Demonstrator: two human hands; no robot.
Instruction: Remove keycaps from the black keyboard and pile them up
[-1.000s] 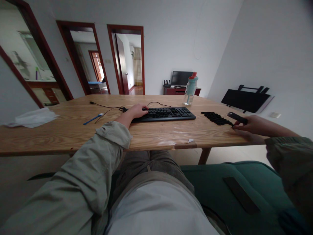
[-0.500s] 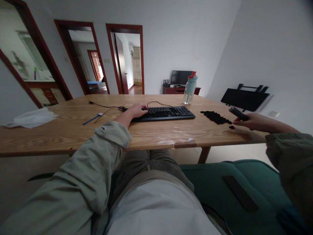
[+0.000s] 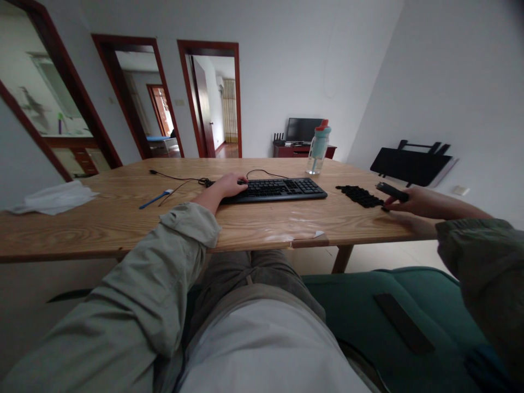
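On the wooden table lies a black keyboard (image 3: 282, 189), its long side facing me. My left hand (image 3: 230, 186) is closed over its left end, fingertips on the keys. Off to the right, a pile of small black keycaps (image 3: 360, 196) is spread in a slanting patch. My right hand (image 3: 417, 202) is at the near right end of that pile, closed around a dark rod-like tool (image 3: 392, 191) that points left. Its fingertips are down at a small black keycap (image 3: 385, 208) beside the pile; whether they pinch it I cannot tell.
A clear bottle (image 3: 317, 150) with a red and teal top stands behind the keyboard. To the left lie a black cable (image 3: 176, 178), a blue brush-like stick (image 3: 153, 200) and a white cloth (image 3: 55, 197). A dark flat strip (image 3: 403, 323) lies on the green seat (image 3: 347, 305).
My right hand has moved slightly left with the tool, toward the keycap pile, and its fingertips now meet the pile's near edge. My left hand and the keyboard have stayed put.
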